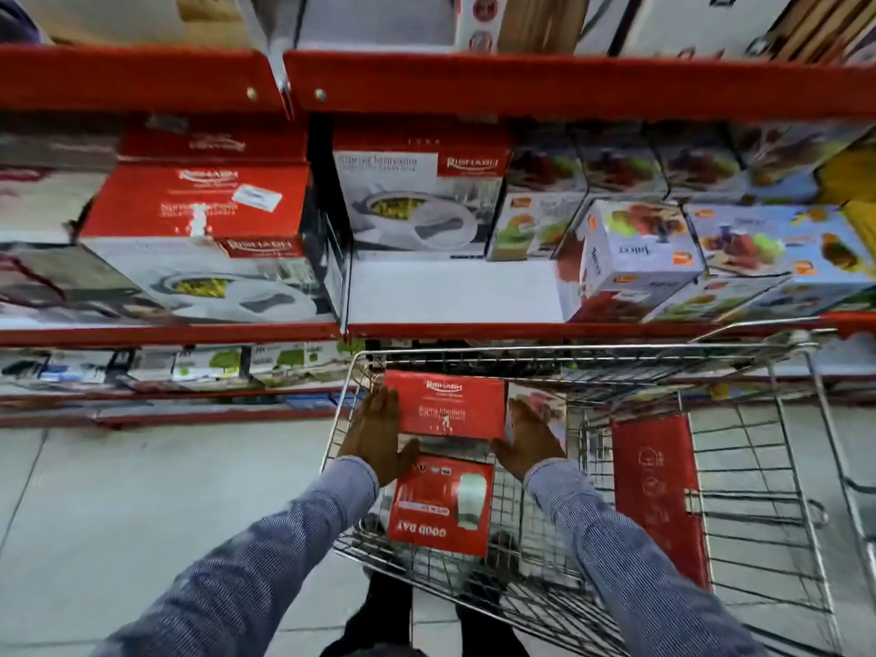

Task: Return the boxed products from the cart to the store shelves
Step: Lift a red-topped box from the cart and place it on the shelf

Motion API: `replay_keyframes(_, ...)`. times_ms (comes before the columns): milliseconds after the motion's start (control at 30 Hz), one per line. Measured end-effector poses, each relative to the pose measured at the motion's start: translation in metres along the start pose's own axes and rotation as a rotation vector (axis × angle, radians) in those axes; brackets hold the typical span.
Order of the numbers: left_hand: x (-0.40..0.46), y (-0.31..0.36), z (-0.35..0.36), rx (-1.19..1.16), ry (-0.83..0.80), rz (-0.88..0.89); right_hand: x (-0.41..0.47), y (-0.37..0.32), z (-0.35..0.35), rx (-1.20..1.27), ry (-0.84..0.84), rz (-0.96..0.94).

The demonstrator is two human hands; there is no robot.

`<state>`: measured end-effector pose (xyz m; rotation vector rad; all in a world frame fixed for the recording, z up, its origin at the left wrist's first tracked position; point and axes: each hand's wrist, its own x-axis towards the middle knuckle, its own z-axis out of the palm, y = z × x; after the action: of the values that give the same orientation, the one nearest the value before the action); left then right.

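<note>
A red-topped boxed product (445, 404) sits at the front left of the wire cart (758, 467). My left hand (377, 436) presses flat against its left side and my right hand (531, 441) against its right side, gripping it between them. Below it in the cart lies a second red box (441, 507) with a white appliance pictured. A bare white gap (450, 289) shows on the middle shelf straight above the cart, between matching red and white boxes (417, 196) and juicer boxes (625, 258).
A red panel (654, 490) covers the cart's child seat at the right. More matching boxes (199, 239) fill the shelf at the left. A red shelf beam (569, 85) runs overhead. A low shelf (189, 372) holds flat packages. Grey tiled floor (142, 490) spreads to the left.
</note>
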<state>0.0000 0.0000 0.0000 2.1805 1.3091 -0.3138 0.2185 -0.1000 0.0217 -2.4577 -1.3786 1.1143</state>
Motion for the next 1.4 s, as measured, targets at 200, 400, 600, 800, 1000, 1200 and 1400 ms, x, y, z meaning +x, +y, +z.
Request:
replay_keyframes(200,0.031,-0.008,0.018,-0.378,-0.089,-0.341,0.036,0.036,0.033,0.432,-0.188,0.229)
replay_keyframes(400,0.042,-0.019,0.026,-0.776,-0.101,-0.499,0.056,0.059,0.058,0.710,-0.098,0.310)
replay_keyframes(600,0.009,0.005,-0.019,-0.847,0.018,-0.475,0.025,0.034,0.019,0.766,0.044,0.301)
replay_keyframes(800,-0.039,0.021,-0.074,-0.794,0.321,-0.339,-0.035,-0.009,-0.048,0.766,0.312,0.082)
replay_keyframes(1000,-0.083,0.048,-0.147,-0.803,0.808,-0.191,-0.064,-0.052,-0.117,0.822,0.412,-0.088)
replay_keyframes(1200,-0.090,0.059,-0.202,-0.909,0.994,-0.089,-0.075,-0.091,-0.176,0.747,0.519,-0.252)
replay_keyframes(1400,-0.081,0.073,-0.230,-0.990,1.054,-0.042,-0.062,-0.107,-0.198,0.731,0.575,-0.305)
